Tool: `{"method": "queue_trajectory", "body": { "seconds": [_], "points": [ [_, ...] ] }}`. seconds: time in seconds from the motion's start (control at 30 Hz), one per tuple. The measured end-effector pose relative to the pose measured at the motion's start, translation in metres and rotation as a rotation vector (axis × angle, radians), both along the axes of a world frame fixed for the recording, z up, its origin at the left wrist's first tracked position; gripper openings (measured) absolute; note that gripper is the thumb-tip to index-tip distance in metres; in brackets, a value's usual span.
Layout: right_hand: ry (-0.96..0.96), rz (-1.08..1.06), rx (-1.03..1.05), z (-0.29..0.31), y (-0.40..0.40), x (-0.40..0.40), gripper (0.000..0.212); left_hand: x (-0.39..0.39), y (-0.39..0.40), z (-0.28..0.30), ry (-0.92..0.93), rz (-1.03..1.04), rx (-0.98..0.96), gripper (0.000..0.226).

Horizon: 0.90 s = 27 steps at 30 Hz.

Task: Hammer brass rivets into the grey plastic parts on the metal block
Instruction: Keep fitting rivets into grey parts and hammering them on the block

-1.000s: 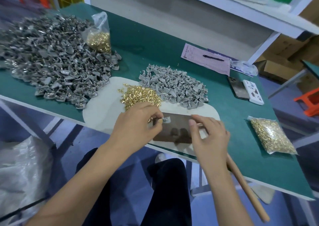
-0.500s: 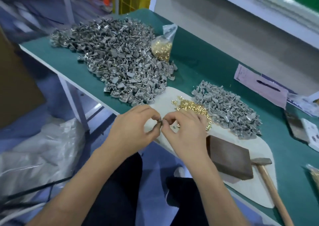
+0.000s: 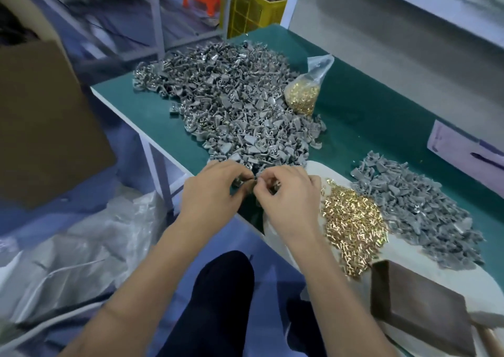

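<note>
While both hands pinch it, grey plastic part [image 3: 246, 186] small, mostly hidden.

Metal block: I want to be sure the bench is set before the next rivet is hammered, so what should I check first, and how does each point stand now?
1. Metal block top bare and free for a part: ok.
2. Loose brass rivets at hand on the white mat: ok.
3. Unriveted grey parts heaped beside the rivets: ok.
4. Grey part held between left hand and right hand: ok, both pinch something small; details too small to tell.
5. Rivet seated in that part: cannot tell.
6. Hammer ready: cannot tell, only a bit of wooden handle shows at the frame corner.
</note>
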State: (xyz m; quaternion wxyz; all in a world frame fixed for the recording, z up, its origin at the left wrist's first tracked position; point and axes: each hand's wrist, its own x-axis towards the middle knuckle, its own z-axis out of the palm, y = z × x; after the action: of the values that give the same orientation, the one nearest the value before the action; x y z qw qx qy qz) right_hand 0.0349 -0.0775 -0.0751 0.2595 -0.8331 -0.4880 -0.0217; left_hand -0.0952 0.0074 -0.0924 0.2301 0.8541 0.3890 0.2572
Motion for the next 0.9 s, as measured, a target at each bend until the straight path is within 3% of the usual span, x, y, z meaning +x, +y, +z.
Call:
{"method": "queue_trajectory", "body": {
  "seconds": [0.27, 0.4, 0.7, 0.9],
  "points": [
    [0.038, -0.025, -0.037, -0.001, 0.017, 0.014, 0.012, 0.015, 0.008, -0.004, -0.006, 0.063, 0.013, 0.014],
    [0.063, -0.028, 0.015, 0.008, 0.002, 0.022, 0.015, 0.009, 0.0, 0.002, -0.012, 0.056, 0.035, 0.007],
    [0.09, -0.193, 0.059, 0.028, -0.107, 0.053, 0.014, 0.032, -0.078, 0.017, 0.048, -0.382, -0.169, 0.006],
    [0.037, -0.347, 0.103, 0.031, -0.19, 0.073, 0.011, 0.06, -0.13, 0.015, 0.172, -0.507, -0.147, 0.034]
  ]
}}
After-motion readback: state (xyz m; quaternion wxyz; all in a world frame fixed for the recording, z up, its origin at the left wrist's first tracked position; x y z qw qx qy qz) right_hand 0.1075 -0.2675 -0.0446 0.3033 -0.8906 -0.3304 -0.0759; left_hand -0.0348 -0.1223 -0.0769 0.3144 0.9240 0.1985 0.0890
